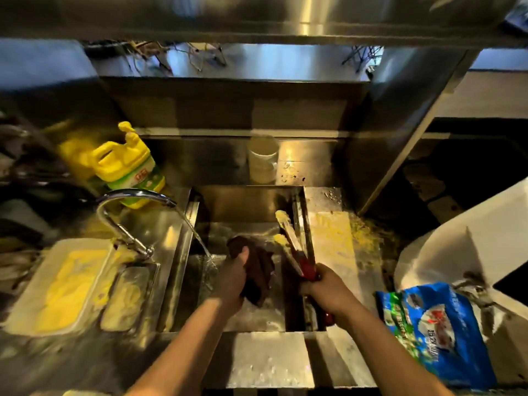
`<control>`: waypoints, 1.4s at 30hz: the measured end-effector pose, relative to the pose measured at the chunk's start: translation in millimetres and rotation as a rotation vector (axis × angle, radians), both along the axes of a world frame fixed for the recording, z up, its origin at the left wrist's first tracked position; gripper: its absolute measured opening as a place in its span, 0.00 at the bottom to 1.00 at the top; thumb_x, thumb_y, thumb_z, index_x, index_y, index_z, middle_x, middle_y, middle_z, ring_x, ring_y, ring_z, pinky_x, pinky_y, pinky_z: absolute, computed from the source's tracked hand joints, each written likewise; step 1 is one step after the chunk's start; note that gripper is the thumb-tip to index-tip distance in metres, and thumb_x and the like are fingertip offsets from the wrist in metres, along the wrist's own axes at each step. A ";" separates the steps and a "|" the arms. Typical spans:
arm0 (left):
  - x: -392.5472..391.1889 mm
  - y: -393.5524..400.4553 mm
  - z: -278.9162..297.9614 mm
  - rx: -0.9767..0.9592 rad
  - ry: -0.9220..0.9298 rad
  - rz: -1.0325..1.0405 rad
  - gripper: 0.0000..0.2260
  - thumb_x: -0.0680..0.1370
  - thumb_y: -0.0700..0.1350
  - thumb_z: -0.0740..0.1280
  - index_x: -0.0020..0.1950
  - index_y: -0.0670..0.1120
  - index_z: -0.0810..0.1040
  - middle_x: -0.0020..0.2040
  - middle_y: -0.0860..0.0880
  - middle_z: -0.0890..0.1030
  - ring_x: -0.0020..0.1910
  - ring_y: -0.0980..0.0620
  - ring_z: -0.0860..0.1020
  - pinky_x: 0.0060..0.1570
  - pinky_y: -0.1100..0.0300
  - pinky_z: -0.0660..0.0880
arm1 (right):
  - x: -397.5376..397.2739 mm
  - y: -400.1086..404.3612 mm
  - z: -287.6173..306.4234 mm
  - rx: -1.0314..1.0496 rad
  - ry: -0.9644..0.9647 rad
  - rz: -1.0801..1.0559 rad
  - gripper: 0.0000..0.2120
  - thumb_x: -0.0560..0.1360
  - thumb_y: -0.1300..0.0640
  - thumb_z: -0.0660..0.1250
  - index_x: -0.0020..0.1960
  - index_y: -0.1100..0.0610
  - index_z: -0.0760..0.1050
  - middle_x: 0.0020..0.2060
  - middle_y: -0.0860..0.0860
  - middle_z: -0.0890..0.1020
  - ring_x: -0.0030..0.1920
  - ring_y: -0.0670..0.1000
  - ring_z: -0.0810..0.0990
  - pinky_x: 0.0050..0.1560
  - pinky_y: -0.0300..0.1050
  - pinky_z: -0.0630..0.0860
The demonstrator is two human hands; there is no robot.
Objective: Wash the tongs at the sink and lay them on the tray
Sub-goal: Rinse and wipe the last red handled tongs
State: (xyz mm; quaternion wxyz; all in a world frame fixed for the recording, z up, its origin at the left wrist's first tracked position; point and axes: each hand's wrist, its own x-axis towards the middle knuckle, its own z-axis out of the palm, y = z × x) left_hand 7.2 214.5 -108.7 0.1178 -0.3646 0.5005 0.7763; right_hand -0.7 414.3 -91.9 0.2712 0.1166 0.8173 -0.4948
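Observation:
Metal tongs (288, 238) with red grips and pale yellowish tips point away from me over the right side of the steel sink (237, 207). My right hand (325, 290) is closed around their red handle. My left hand (235, 278) grips a dark brown cloth (258, 267) over the middle of the basin, just left of the tongs. Water runs from the curved tap (125, 201) into the sink beside the cloth. A pale tray (37, 284) holding yellow material lies on the counter to the left.
A yellow detergent jug (131, 167) stands behind the tap. A clear cup (263, 158) sits on the ledge behind the sink. A blue bag (437, 330) and a white bin (468, 238) are on the right. A small steel dish (128, 298) lies beside the tray.

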 end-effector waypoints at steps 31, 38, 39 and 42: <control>-80.0 -121.7 -8.5 0.029 0.043 0.080 0.08 0.78 0.31 0.62 0.43 0.36 0.80 0.34 0.41 0.81 0.31 0.44 0.81 0.37 0.52 0.81 | 3.2 -156.4 34.4 -0.190 -0.100 0.247 0.05 0.73 0.63 0.64 0.48 0.57 0.74 0.25 0.47 0.76 0.20 0.45 0.72 0.21 0.38 0.68; -84.5 -120.8 -3.8 0.034 0.065 0.193 0.11 0.80 0.31 0.57 0.60 0.38 0.74 0.42 0.38 0.81 0.31 0.45 0.82 0.33 0.52 0.80 | 0.5 -157.8 34.5 -0.210 -0.110 0.246 0.03 0.75 0.63 0.64 0.48 0.59 0.73 0.20 0.46 0.74 0.19 0.45 0.70 0.20 0.39 0.68; -85.3 -118.7 -4.5 0.051 0.077 0.205 0.11 0.80 0.32 0.57 0.59 0.39 0.74 0.40 0.40 0.81 0.31 0.45 0.81 0.34 0.52 0.80 | -3.1 -159.1 35.6 -0.228 -0.116 0.260 0.03 0.74 0.63 0.65 0.48 0.59 0.73 0.20 0.46 0.74 0.19 0.46 0.70 0.20 0.39 0.68; -86.1 -114.1 -10.1 0.078 0.061 0.205 0.08 0.81 0.33 0.57 0.50 0.40 0.75 0.35 0.42 0.80 0.30 0.46 0.80 0.33 0.55 0.79 | -7.6 -162.8 36.8 -0.227 -0.130 0.250 0.02 0.74 0.63 0.65 0.47 0.60 0.73 0.23 0.47 0.75 0.20 0.46 0.69 0.21 0.40 0.67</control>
